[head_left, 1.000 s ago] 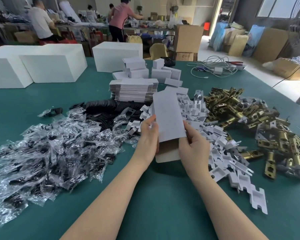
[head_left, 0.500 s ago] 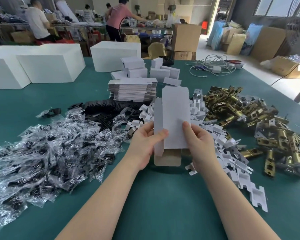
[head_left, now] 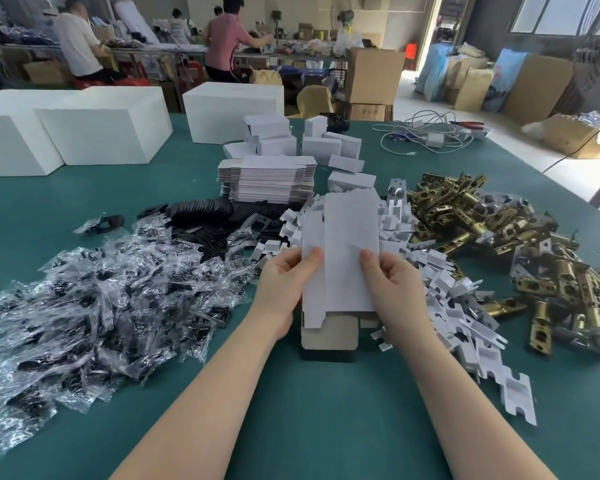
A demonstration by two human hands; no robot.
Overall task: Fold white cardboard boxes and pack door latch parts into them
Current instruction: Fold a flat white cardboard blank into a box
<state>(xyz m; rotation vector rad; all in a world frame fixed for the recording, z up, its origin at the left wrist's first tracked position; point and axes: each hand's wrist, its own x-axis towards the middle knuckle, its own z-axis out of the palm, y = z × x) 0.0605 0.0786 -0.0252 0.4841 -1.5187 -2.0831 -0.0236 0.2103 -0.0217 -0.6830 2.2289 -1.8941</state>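
The table (head_left: 291, 427) is filling most of the frame. A heap of bags (head_left: 94, 306) is lying at the lower left. A pile of latches (head_left: 520, 244) is lying at the right. Between them, in the centre, both hands are holding a box (head_left: 340, 258) above the table, the left hand (head_left: 284, 285) on its left edge and the right hand (head_left: 395, 289) on its right edge. Inserts (head_left: 465, 320) are lying just right of the hands. A stack of blanks (head_left: 267, 180) is sitting behind the box, and folded boxes (head_left: 326, 147) are standing behind the stack. Big blocks (head_left: 101, 129) are standing at the upper left. Cables (head_left: 426, 133) are lying at the upper right.
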